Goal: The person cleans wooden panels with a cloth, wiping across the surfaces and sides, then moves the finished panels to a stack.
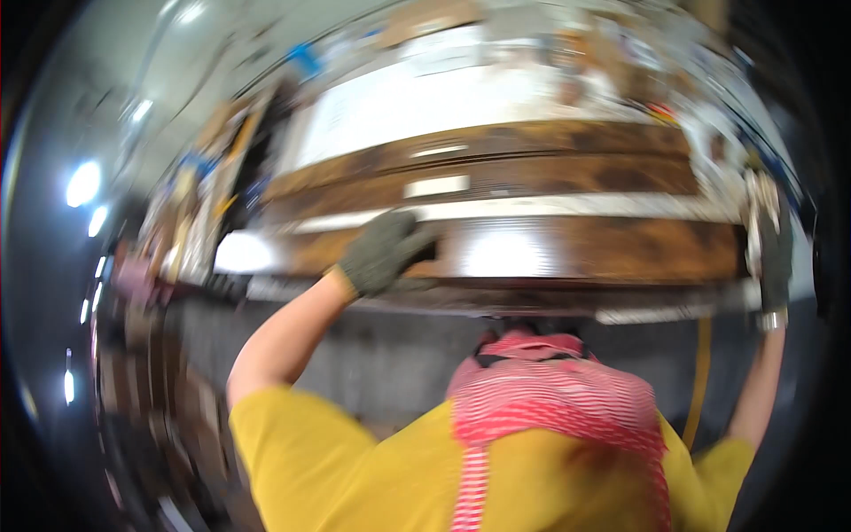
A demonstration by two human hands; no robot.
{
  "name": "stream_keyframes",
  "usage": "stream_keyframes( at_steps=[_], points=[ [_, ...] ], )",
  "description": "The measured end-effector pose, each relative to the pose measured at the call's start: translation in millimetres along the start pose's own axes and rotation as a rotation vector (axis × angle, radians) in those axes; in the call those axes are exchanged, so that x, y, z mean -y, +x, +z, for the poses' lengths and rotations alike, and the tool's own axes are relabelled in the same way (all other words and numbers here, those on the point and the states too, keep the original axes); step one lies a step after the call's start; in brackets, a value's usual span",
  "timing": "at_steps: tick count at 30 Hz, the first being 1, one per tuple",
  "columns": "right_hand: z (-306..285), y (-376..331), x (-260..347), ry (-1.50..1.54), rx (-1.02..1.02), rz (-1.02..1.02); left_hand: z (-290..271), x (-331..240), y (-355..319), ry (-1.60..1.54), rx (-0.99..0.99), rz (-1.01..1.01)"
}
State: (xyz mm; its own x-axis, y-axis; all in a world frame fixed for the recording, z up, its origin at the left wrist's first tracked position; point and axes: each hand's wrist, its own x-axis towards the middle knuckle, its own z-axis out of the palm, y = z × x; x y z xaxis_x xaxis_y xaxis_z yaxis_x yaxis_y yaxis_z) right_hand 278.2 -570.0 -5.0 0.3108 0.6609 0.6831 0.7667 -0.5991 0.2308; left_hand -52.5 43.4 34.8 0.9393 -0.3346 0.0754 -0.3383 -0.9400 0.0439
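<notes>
My left hand [379, 253], in a dark grey-green work glove, rests over a long, glossy dark-brown wooden board [612, 248] nearest to me. Its fingers point right and look apart, with nothing plainly held. At the far right, my right hand [776, 253], gloved too, is beside the board's right end. Motion blur and the rim of the view smear its fingers, so I cannot make out a grip. A whitish, crumpled thing [758, 213] is close to that hand. Beyond the near board lie two more brown boards [576, 175] [558, 140], each with a white label.
A pale strip [576, 207] runs between the near board and those behind. Farther back spreads a white sheet [390, 106], with blurred clutter and cardboard [434, 18] behind it. Clear plastic [716, 146] lies at the right. A yellow line [700, 377] marks the grey floor.
</notes>
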Motion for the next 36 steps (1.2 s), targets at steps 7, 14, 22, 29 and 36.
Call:
stream_keyframes(
  at_steps=[7,14,22,29,36],
  points=[
    [-8.8,75.0,86.1,1.145,0.091,0.653,-4.4,-12.5,-24.5,-0.002,0.036,-0.063],
    [-6.7,183.3,306.3,1.573,0.661,0.892,26.9,-93.3,70.2,-0.530,-0.779,-0.054],
    [13.3,208.0,339.8,1.025,0.361,0.225,-12.8,-17.3,-43.2,-0.134,-0.894,-0.225],
    [56.5,158.6,318.1,0.451,0.577,0.151,72.0,124.8,-194.6,0.242,-0.447,-0.735],
    [24.6,192.3,340.7,0.405,0.641,0.273,-19.5,251.2,-410.5,0.232,-0.539,-1.676]
  ],
)
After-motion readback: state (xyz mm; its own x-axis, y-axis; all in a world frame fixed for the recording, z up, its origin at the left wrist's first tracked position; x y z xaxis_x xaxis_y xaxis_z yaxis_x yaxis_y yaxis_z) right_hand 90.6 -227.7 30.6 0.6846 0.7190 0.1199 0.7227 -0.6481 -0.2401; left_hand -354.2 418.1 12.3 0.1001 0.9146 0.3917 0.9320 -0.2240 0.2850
